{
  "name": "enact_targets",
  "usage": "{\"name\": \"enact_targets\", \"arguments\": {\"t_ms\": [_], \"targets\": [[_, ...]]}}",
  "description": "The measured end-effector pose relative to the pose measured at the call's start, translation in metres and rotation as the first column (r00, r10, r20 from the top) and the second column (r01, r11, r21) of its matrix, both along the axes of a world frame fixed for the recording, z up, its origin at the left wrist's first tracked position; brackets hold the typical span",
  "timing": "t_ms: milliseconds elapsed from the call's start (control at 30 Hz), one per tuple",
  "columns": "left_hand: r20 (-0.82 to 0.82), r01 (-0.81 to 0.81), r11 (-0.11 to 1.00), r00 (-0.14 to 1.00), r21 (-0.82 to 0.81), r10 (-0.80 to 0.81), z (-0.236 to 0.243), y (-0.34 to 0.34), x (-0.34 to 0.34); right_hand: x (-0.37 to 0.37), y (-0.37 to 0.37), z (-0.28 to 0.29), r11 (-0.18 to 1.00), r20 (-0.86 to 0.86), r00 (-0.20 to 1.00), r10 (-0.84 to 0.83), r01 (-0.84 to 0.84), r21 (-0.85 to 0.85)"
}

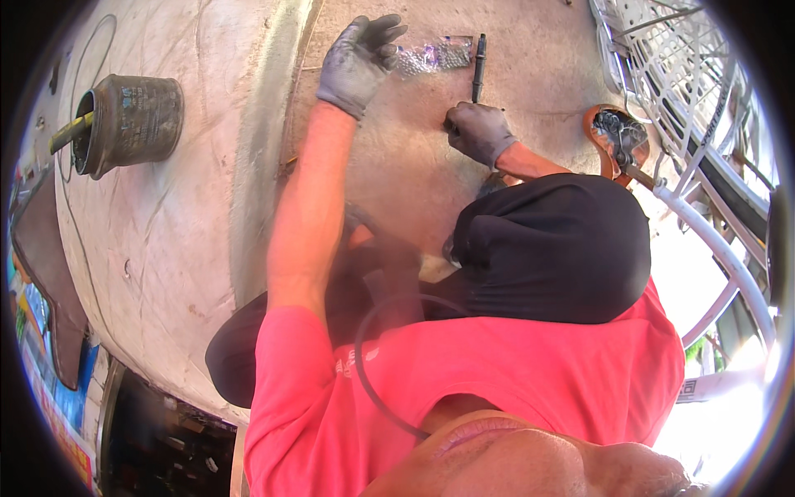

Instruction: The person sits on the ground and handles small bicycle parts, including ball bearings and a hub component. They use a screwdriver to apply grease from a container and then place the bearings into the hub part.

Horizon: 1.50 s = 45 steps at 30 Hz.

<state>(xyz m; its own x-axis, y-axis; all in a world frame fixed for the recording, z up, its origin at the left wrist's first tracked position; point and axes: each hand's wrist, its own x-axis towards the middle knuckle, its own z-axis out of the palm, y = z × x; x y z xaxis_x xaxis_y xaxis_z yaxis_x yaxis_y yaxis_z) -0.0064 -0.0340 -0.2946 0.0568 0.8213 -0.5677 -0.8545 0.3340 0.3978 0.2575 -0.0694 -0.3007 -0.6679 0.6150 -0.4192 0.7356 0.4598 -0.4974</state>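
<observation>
My left hand (362,65), in a grey, dirt-stained glove, reaches out with its fingers stretched to the right. It holds nothing that shows. By its fingertips a clear packet of small shiny balls (435,57) lies on the floor. My right hand (480,133), in a similar glove, is closed close to the floor. What its curled fingers hold, if anything, is hidden. A slim dark rod (479,69) lies just beyond it, its near end meeting the knuckles; I cannot tell whether the hand grips it.
A dark, grimy bucket (137,123) with a yellow handle in it is at the left. To the right is an orange-brown dish (599,137) holding dark, greasy stuff. Beside that stand a white wire basket (662,50) and a pale tubular frame (719,240). My bent knee (555,248) is near my right hand.
</observation>
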Motion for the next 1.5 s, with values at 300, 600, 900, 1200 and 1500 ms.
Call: {"name": "enact_targets", "arguments": {"t_ms": [300, 600, 900, 1200, 1500], "targets": [[0.096, 0.052, 0.994, 0.993, 0.1, -0.062, -0.01, -0.005, -0.011, 0.006, -0.004, -0.007, 0.998, -0.052, 0.997, -0.064, 0.063, -0.018], [0.09, 0.039, 0.991, 0.995, 0.125, -0.05, -0.015, -0.006, -0.015, 0.019, -0.003, 0.016, 0.934, 0.049, 0.959, -0.28, 0.284, -0.214], [0.13, 0.039, 0.992, 0.99, 0.12, -0.055, -0.02, -0.005, -0.013, 0.009, -0.004, -0.001, 0.961, 0.132, 0.973, -0.187, 0.209, -0.181], [0.334, 0.002, 0.985, 0.941, 0.175, -0.062, -0.014, -0.001, -0.011, 0.013, -0.013, -0.013, 0.978, 0.073, 0.985, -0.158, 0.166, -0.127], [0.226, 0.035, 0.986, 0.971, 0.163, -0.072, 0.0, -0.006, -0.009, 0.02, -0.012, -0.014, 0.965, 0.039, 0.979, -0.198, 0.202, -0.168]]}}
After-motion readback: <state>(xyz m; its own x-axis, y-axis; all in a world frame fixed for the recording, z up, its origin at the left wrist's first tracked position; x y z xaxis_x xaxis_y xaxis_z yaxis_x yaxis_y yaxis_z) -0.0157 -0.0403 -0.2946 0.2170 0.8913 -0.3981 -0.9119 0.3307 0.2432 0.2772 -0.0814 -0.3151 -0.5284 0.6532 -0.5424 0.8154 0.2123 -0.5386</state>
